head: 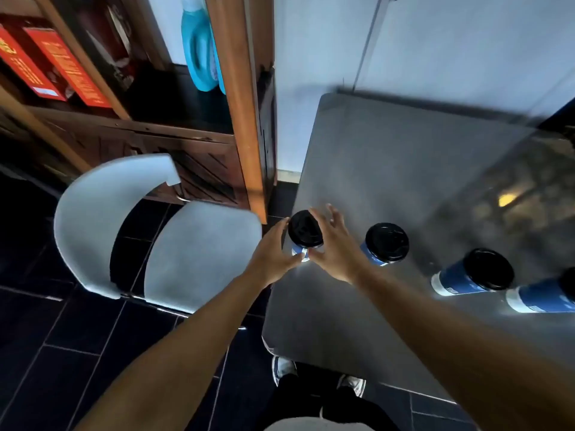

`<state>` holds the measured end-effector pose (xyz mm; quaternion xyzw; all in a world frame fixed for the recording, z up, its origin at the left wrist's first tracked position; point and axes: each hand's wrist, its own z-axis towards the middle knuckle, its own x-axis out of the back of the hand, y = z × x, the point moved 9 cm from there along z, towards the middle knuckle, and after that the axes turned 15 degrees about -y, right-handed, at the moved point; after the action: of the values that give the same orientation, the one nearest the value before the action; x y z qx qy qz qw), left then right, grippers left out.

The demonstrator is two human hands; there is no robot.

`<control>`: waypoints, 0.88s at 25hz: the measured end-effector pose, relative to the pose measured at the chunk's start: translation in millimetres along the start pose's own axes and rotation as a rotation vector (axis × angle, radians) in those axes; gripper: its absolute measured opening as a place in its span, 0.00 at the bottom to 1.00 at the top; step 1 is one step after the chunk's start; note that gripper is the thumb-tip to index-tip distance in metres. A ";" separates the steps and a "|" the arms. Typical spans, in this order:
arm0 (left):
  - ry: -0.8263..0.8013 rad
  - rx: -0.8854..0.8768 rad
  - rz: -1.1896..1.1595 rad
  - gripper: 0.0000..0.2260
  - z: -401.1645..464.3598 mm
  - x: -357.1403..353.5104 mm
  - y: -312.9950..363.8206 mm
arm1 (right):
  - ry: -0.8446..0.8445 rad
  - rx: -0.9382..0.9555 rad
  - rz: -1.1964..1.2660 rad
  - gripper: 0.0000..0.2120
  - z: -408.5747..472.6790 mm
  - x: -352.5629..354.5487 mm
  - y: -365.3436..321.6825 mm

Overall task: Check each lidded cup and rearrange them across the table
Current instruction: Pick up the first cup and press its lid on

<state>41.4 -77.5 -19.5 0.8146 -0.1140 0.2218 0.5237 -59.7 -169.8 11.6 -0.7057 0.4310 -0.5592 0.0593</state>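
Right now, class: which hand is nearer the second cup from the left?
Right. The right hand sits between the held cup and the second cup; the left hand is beyond.

Four lidded cups stand upright in a row along the near part of the table (389,157): the first cup (304,230) at the left edge, the second cup (385,243) to its right, the third cup (479,270) further right, and the fourth cup (547,295) cut by the right frame border. The left hand (273,256) and right hand (334,250) flank the first cup, thumbs touching its wall. A chair (174,244) stands left of the table, a shelf unit (174,126) behind the chair, a bottle (200,48) on that shelf.
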 end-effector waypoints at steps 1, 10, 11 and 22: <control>0.008 0.010 -0.047 0.35 5.4 0.0 -2.9 | 0.002 -0.004 -0.002 0.41 3.6 -0.5 0.3; 0.016 0.113 -0.242 0.26 14.5 -7.7 -23.3 | 0.047 0.000 0.175 0.29 2.5 2.1 15.4; 0.019 0.113 -0.293 0.26 13.4 -7.9 -25.3 | 0.080 0.001 0.248 0.27 2.1 5.4 20.6; 0.045 0.321 -0.634 0.16 -25.3 -41.0 -9.5 | 0.048 -0.249 0.645 0.14 -17.5 -7.2 41.9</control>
<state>3.4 -52.5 -37.9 0.8763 0.1924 0.0810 0.4341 -97.2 -184.0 -11.0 -0.5217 0.6981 -0.4711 0.1362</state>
